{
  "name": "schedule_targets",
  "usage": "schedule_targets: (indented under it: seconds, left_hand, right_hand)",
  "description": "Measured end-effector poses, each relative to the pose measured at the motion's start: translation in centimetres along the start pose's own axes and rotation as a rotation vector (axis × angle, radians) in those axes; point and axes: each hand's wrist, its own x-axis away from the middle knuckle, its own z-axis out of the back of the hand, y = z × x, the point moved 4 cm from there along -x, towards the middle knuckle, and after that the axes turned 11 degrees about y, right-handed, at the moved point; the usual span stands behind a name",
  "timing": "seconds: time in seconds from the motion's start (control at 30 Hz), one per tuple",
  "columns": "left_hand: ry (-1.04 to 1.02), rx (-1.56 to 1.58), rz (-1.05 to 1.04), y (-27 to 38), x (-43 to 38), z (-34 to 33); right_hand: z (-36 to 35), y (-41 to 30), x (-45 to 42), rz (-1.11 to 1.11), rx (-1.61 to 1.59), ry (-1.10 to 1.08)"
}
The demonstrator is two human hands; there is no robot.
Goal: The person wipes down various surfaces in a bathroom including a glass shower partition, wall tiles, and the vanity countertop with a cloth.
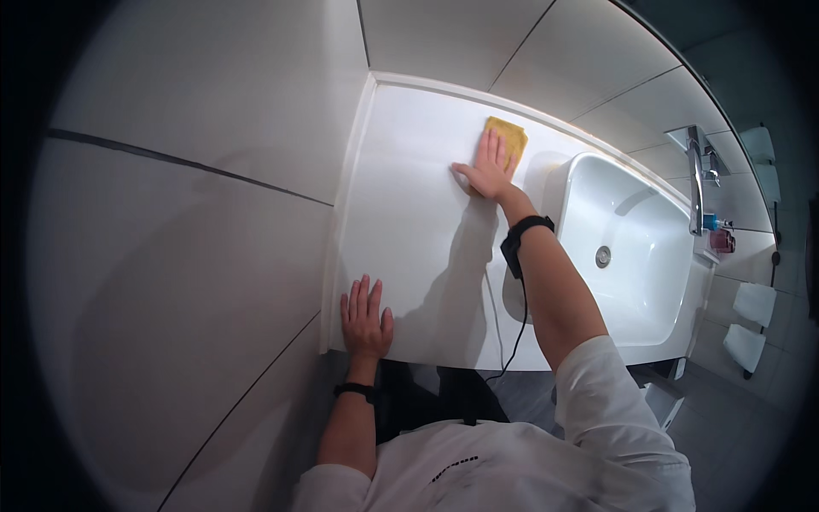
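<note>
My right hand lies over a folded yellow cloth, pressing it onto the white countertop near the back wall. Its fingers point toward the wall and the thumb sticks out to the left, off the cloth. Part of the cloth is hidden under the palm. At the counter's front left corner, my left hand rests palm down with its fingers slightly spread and nothing in it. A white vessel sink stands just right of my right forearm.
A chrome faucet juts from the wall over the sink. Beyond the sink are a blue bottle and a reddish container. Tiled walls bound the counter at left and back. A black cable hangs from my right wristband.
</note>
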Motion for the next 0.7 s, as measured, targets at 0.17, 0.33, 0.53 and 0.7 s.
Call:
schedule_targets:
  seconds: [0.17, 0.33, 0.53, 0.7]
  left_hand:
    - [0.053, 0.017, -0.017, 0.1, 0.3, 0.5]
    - [0.061, 0.035, -0.031, 0.6, 0.1, 0.9]
    - [0.098, -0.040, -0.078, 0.1, 0.6, 0.2]
    - [0.173, 0.044, -0.115, 0.0, 1.0, -0.2]
  right_hand:
    - [-1.0, -4.6, -1.3, 0.187, 0.066, -0.021]
    - [-1.4, -3.8, -1.0, 0.215, 0.080, -0.014]
    - [-2.9, -4.8, 8.0, 0.295, 0.079, 0.008]
    - [-6.3, -3.9, 20.4, 0.400, 0.077, -0.064]
